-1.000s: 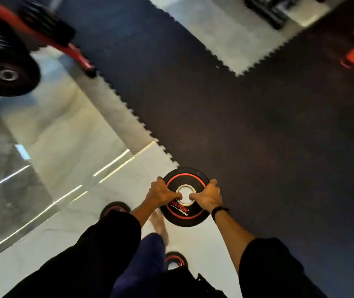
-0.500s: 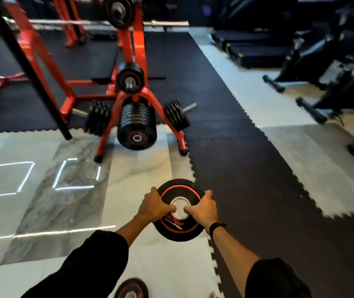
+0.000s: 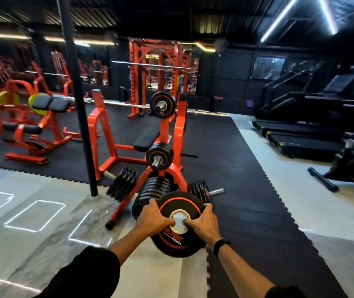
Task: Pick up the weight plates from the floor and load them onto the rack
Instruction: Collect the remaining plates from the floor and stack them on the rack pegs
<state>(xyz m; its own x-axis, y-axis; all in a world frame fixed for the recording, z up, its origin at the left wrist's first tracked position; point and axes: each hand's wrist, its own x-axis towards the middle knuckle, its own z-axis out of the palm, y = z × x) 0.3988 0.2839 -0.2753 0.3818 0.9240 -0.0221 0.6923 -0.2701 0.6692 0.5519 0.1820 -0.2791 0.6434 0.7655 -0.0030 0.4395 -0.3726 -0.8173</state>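
Gym floor fills the lower view: pale marble tiles (image 3: 42, 244) on the left meet black rubber matting (image 3: 247, 211) on the right, with treadmills (image 3: 300, 134) dark along the far right. A second ago the camera looked almost straight down at the floor; it has since swung up, and the orange plate rack (image 3: 171, 175) that sat well ahead half a second ago now stands just beyond the carried plate. That reads as the person walking the load in, so the pickup is done and the loading step is next.

Between both hands is a black weight plate (image 3: 179, 239) with a red ring and a steel-lined centre hole, held off the floor, its face tilted up toward the camera. Left hand (image 3: 152, 220) grips its left edge with the thumb reaching into the hole; right hand (image 3: 204, 222) grips the right edge the same way, a dark wristband (image 3: 221, 246) behind it.

Rack pegs already carry stacks of plates: one stack (image 3: 153, 190) directly behind the held plate, another (image 3: 122, 183) to the left, a higher one (image 3: 160, 155) above. A short right-hand peg (image 3: 216, 192) shows bare steel at its tip, which looks like a likely spot, though which peg suits this plate I cannot tell.
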